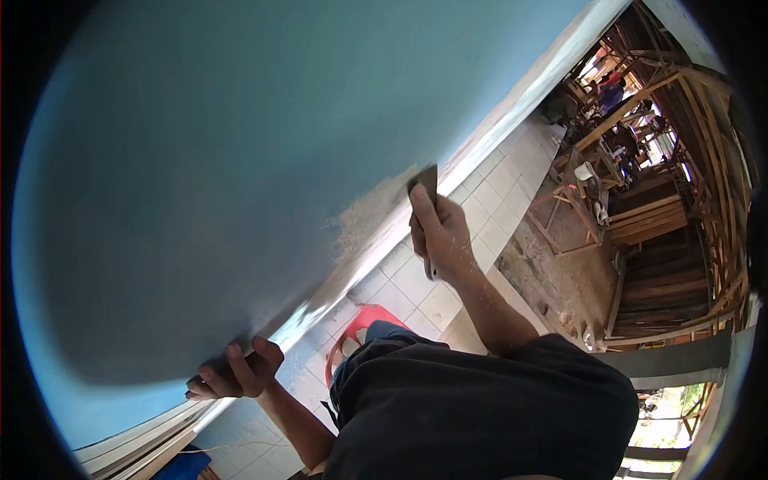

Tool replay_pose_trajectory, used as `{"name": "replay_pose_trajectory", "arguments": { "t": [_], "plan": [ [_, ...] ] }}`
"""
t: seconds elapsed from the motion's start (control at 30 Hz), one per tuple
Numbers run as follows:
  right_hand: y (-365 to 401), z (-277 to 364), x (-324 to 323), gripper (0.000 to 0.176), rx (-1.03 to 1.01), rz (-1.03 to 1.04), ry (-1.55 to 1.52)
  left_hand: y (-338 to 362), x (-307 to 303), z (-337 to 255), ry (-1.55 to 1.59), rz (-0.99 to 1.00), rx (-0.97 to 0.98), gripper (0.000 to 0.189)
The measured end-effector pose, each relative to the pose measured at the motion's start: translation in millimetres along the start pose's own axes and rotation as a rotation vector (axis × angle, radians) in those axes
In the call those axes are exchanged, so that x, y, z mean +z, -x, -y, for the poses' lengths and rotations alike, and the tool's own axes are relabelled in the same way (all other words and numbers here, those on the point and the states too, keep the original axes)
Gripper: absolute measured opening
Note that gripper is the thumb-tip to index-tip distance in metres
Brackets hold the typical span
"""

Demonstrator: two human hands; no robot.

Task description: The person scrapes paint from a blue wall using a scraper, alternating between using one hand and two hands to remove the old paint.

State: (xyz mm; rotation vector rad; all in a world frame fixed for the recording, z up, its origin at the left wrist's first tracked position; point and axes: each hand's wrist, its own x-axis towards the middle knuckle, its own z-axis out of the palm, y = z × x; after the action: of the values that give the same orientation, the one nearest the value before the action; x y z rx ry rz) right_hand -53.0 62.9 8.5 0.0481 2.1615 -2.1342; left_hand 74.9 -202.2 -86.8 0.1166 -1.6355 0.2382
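My right hand (445, 240) is closed around a putty knife (428, 178), thumb along its blade. The blade is at the edge of a blue-painted wall (240, 144), beside a rough, bare patch (372, 212) where the paint is gone. Pale dust speckles the back of this hand. Lower left, my left hand (244, 374) is at the wall near its lower edge, fingers curled. Something dark shows between those fingers, but shadow hides what it is.
Under me is a red plastic seat (352, 332) on white floor tiles (416, 276). Off to the right stand a wooden frame (564, 220), stacked planks (652, 212) and a white bucket (585, 171). Farther back, a person in purple (612, 94) is among timber beams.
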Motion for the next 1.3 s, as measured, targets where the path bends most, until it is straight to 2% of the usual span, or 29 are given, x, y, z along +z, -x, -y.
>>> {"name": "replay_pose_trajectory", "arguments": {
  "t": [0.07,0.3,0.43,0.53,0.77,0.83,1.0,1.13,1.3],
  "plan": [
    [-1.4,13.9,-0.3,0.045,-0.063,0.023,-0.045,0.4,-0.6,-0.6,-0.018,0.008,-0.002,0.038],
    [-5.4,-11.5,-2.5,0.047,0.038,-0.028,-0.017,-1.1,-1.2,-0.1,-0.002,0.053,0.009,0.035],
    [-9.3,8.2,-4.9,0.046,-0.105,-0.033,-0.095,-1.7,-4.9,-2.1,-0.011,0.066,0.006,0.036],
    [-6.6,-7.1,-0.3,0.048,-0.031,-0.08,0.016,-1.5,0.9,-0.6,-0.03,0.009,0.013,0.04],
    [-8.6,-0.8,-3.2,0.048,-0.08,-0.073,0.005,-1.6,-1.5,-2.2,-0.029,0.024,0.017,0.041],
    [-6.4,-14.2,-3.3,0.048,0.008,-0.074,0.052,-1.3,1.0,0.6,-0.044,0.014,0.02,0.042],
    [-9.1,14.7,-5.5,0.05,-0.085,-0.023,-0.07,-6.7,-0.7,-2.9,-0.029,0.014,0.021,0.041],
    [-6.4,-0.2,-1.5,0.048,-0.028,-0.063,-0.024,-3.4,1.1,-1.3,-0.018,0.002,0.026,0.04],
    [-5.4,19.1,-5.2,0.048,-0.101,-0.059,0.029,-2.0,-0.6,-2.8,-0.025,0.011,0.017,0.039]
  ]
}}
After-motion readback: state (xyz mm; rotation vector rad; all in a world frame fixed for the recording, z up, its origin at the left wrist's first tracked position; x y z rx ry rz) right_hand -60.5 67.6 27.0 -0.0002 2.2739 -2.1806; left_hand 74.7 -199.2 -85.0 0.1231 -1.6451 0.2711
